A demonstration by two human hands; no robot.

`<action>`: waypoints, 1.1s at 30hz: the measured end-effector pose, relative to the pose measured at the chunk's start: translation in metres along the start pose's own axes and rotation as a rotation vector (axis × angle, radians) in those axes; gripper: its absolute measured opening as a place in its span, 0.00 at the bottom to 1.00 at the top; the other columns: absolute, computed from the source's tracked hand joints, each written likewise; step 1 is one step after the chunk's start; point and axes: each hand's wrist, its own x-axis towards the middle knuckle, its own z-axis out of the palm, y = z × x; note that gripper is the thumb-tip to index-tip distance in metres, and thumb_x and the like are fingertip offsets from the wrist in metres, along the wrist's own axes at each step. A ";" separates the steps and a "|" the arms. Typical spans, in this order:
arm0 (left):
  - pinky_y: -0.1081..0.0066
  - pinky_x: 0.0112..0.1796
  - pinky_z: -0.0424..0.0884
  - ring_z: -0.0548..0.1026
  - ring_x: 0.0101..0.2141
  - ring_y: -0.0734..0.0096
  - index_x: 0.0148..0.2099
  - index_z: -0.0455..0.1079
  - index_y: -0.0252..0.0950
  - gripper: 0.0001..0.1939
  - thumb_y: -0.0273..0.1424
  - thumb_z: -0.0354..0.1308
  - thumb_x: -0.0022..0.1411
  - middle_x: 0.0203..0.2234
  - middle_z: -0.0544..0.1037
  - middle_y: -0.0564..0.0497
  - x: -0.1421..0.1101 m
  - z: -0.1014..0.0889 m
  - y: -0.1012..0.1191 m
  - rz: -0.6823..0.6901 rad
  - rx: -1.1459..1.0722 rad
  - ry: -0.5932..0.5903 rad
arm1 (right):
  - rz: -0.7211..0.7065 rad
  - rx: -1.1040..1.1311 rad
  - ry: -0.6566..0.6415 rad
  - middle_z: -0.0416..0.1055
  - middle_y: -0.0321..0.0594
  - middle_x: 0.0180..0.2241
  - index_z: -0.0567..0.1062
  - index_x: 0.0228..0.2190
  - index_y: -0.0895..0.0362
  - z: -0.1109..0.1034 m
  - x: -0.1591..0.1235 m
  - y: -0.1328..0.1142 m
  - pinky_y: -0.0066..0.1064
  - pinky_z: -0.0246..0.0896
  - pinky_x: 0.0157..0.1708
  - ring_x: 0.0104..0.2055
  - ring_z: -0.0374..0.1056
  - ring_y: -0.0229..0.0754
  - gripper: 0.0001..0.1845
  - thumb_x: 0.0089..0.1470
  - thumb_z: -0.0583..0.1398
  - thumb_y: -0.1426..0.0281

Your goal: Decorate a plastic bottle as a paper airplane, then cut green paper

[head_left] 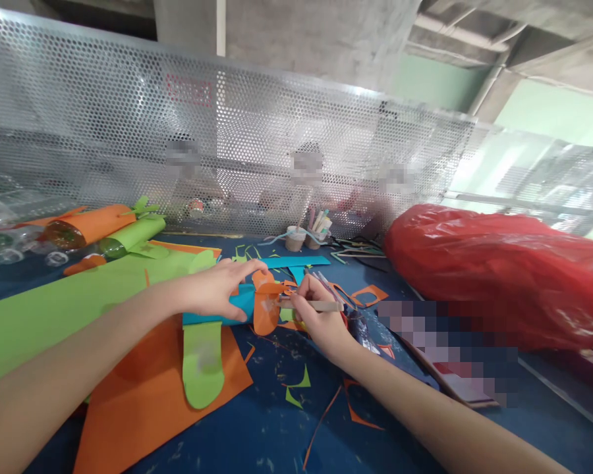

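My left hand (222, 289) is wrapped over a blue paper tube (200, 316), thumb on the near side and fingers on top. A rounded light green strip (203, 365) hangs from the tube toward me like a wing. At its right end are orange rounded paper pieces (265, 316) with a whitish smear on them. My right hand (321, 319) pinches a thin pale stick (321, 305), its left tip at the orange pieces. Whether the tip touches them I cannot tell. Beneath the tube lies a large orange sheet (168, 401).
Green sheets (69, 303) cover the left side. Paper-wrapped bottles (103, 224) lie at back left. Small cups (295, 240), one with several markers, stand by the perforated metal screen (277, 131). Paper scraps (304, 378) litter the blue table. A red plastic bag (494, 270) bulges at right.
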 end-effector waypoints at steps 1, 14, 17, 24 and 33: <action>0.60 0.49 0.67 0.66 0.56 0.50 0.69 0.47 0.48 0.45 0.38 0.63 0.53 0.61 0.68 0.47 0.000 0.000 0.001 -0.009 0.003 -0.003 | 0.006 0.010 -0.011 0.58 0.27 0.17 0.58 0.23 0.51 -0.001 0.000 0.000 0.29 0.50 0.21 0.19 0.55 0.36 0.14 0.53 0.59 0.66; 0.60 0.50 0.68 0.69 0.54 0.52 0.68 0.48 0.50 0.44 0.39 0.64 0.53 0.61 0.67 0.46 0.001 0.002 -0.003 -0.022 -0.009 0.003 | 0.033 0.030 -0.013 0.63 0.32 0.19 0.64 0.22 0.52 0.000 0.000 -0.002 0.29 0.51 0.20 0.20 0.60 0.37 0.22 0.57 0.58 0.50; 0.61 0.46 0.69 0.72 0.52 0.51 0.69 0.49 0.51 0.44 0.41 0.64 0.53 0.55 0.72 0.46 0.000 -0.001 -0.003 -0.065 -0.019 -0.009 | 0.008 0.052 -0.050 0.61 0.30 0.18 0.65 0.23 0.52 0.000 0.000 0.000 0.29 0.49 0.19 0.19 0.57 0.36 0.19 0.55 0.61 0.53; 0.65 0.49 0.69 0.72 0.54 0.56 0.66 0.55 0.51 0.38 0.43 0.62 0.55 0.61 0.70 0.50 0.001 -0.001 -0.010 -0.029 -0.014 -0.014 | 0.032 0.088 -0.017 0.58 0.27 0.18 0.63 0.26 0.52 0.001 0.000 -0.003 0.28 0.49 0.20 0.19 0.53 0.34 0.16 0.57 0.60 0.57; 0.59 0.53 0.67 0.71 0.56 0.52 0.69 0.55 0.50 0.39 0.44 0.61 0.56 0.62 0.69 0.47 0.001 -0.002 -0.019 -0.018 -0.031 -0.045 | -0.008 0.028 0.005 0.56 0.27 0.19 0.59 0.22 0.52 0.002 0.002 0.001 0.28 0.51 0.23 0.22 0.52 0.34 0.14 0.49 0.61 0.67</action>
